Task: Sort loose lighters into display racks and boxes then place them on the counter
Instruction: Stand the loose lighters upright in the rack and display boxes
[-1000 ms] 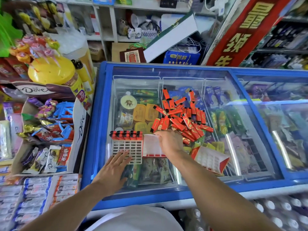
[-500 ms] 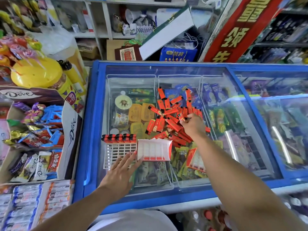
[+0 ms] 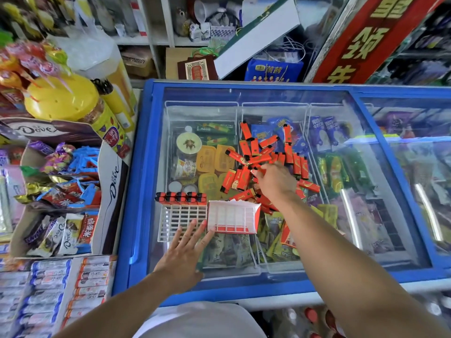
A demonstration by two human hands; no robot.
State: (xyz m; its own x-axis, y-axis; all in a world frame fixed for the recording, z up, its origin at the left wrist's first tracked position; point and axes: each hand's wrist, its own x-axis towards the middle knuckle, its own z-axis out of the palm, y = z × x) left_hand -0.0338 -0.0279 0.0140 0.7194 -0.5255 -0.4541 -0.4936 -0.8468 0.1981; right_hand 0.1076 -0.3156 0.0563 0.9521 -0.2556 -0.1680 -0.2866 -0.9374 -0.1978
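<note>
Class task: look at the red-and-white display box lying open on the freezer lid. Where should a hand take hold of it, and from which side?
Pinch the red-and-white display box by its near red edge, coming from the person's side. It lies flat, opening up, so that rim is free. The white rack blocks its left side and loose lighters crowd the far side.

Small retail shop, convenience-store type. Evidence: blue-framed chest freezer [image 3: 136, 191] with sliding glass lid [image 3: 329, 113], wire baskets inside holding packaged ice creams [image 3: 334, 172] and tubs. Left of it, an open Dove display carton [image 3: 111, 172] full of wrapped chocolates and candy (brand print legible on the flap), a yellow lollipop tub [image 3: 61, 98] with lollipops stuck in the top, and rows of boxed goods [image 3: 44, 289] in front. Behind: white shelving [image 3: 156, 32] crammed with stock, a blue gift box [image 3: 273, 69], a red sign with yellow Chinese characters [image 3: 366, 37].
</note>
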